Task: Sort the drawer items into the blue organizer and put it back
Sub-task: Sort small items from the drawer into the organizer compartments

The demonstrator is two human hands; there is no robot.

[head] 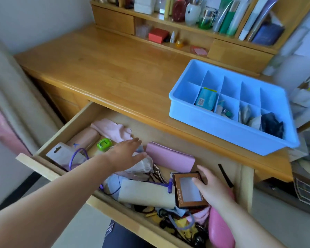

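Observation:
The wooden drawer (48, 171) is pulled out, full of mixed items. My left hand (127, 153) hovers flat with straight fingers over a clear plastic bag (143, 165), beside a pink wallet (170, 156). My right hand (211, 187) holds the right edge of a brown windowed box (186, 190), thumb on its window. The blue organizer (240, 136) stands on the desktop at the right; its near compartments hold a teal packet (206, 99), small items and a dark cloth (272, 124).
In the drawer lie a green gadget (105, 144), pink cloth (113, 130), a purple cable (79, 156), a beige pouch (147, 194), a black comb (225, 176) and a pink case (218, 230). Shelves with bottles and books (204, 17) rise behind the desktop (106, 65).

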